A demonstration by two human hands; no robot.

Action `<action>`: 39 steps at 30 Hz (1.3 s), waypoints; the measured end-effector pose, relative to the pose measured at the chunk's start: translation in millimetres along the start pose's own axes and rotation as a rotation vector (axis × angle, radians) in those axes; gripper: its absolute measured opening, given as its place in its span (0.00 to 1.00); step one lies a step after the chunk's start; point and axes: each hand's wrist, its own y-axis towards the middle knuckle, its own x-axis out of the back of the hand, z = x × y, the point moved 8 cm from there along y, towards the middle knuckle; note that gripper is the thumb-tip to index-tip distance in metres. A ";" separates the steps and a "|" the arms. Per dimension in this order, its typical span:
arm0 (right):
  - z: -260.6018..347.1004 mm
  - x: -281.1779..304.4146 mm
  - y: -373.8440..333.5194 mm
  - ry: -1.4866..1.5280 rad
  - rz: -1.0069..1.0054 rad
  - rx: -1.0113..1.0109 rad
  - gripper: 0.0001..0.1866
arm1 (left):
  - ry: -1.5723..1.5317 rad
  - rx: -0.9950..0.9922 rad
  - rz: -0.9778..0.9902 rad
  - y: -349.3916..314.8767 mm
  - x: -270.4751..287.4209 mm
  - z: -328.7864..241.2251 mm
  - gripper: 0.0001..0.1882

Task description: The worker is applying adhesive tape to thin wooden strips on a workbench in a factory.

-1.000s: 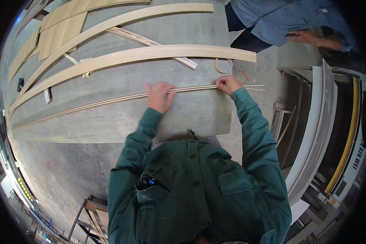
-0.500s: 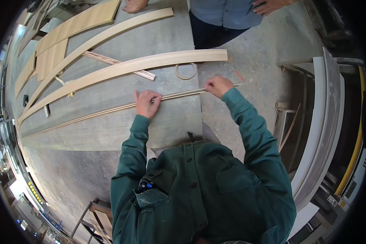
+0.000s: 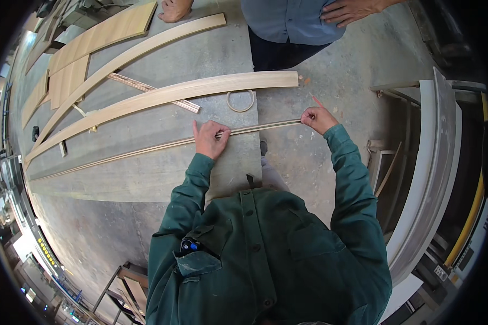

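Observation:
Long thin wood strips (image 3: 146,147) lie side by side across the grey table, their right ends reaching past its edge. My left hand (image 3: 211,140) pinches them near the table's right side, thumb and index finger closed, the other fingers raised. Out beyond the edge, my right hand (image 3: 318,119) is closed around the strips' right end. Above the strips rests a wide light board (image 3: 200,85), also overhanging the table. A roll of tape (image 3: 240,101) lies flat between that board and the strips, close to the table edge.
More boards (image 3: 100,38) and a second long board (image 3: 130,53) lie at the far left. A grooved strip (image 3: 154,92) passes under the boards. Across the table stands a person in a blue shirt (image 3: 293,21), one hand (image 3: 174,10) on the tabletop. White panels (image 3: 425,162) stand at right.
Both hands have moved to the right. My right hand is farther beyond the table edge, and my left hand has slid along the strips toward it.

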 end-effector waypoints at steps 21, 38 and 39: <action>-9.2 26.2 -22.7 0.546 -0.088 -0.125 0.11 | -0.073 -0.156 0.009 0.9 4.5 -3.3 0.09; -30.0 22.4 -18.9 0.561 -0.187 -0.158 0.14 | -0.075 -0.223 0.011 -4.8 12.7 18.8 0.16; -31.3 21.9 -17.8 0.545 -0.198 -0.161 0.14 | -0.048 -0.233 0.000 -5.8 14.2 18.5 0.16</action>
